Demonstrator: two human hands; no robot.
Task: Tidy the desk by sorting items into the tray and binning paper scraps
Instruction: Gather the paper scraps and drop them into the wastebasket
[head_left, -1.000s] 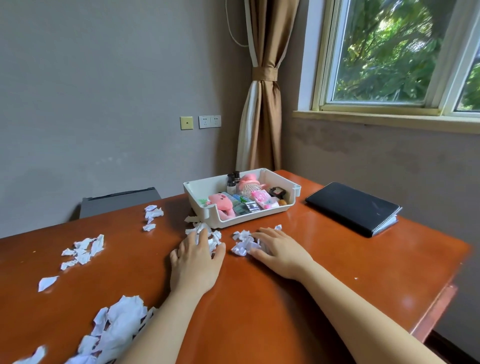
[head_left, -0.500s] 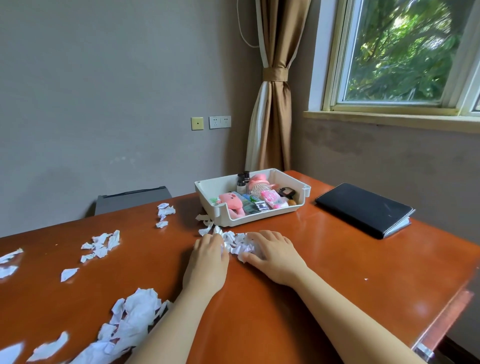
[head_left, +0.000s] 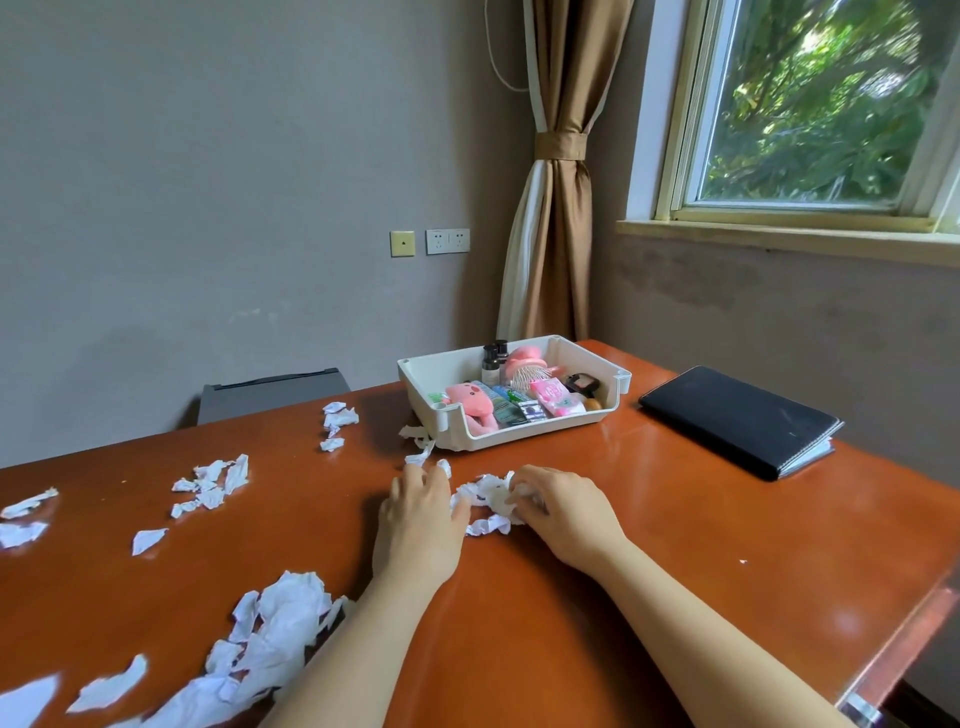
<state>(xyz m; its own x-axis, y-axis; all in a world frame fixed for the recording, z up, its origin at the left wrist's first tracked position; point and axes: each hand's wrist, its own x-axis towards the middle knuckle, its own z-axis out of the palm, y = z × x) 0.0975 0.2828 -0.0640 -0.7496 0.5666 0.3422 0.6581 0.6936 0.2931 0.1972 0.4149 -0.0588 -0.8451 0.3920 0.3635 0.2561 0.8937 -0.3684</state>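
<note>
Between tray (head_left: 511, 441) and near desk edge: left hand (head_left: 418, 525), right hand (head_left: 566, 517) grip loosely cupped around scraps (head_left: 485, 501).

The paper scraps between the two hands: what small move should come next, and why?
Probably close both hands around the scraps and lift them. The left hand and right hand already flank the gathered pile, fingers touching it, on the desk.
</note>
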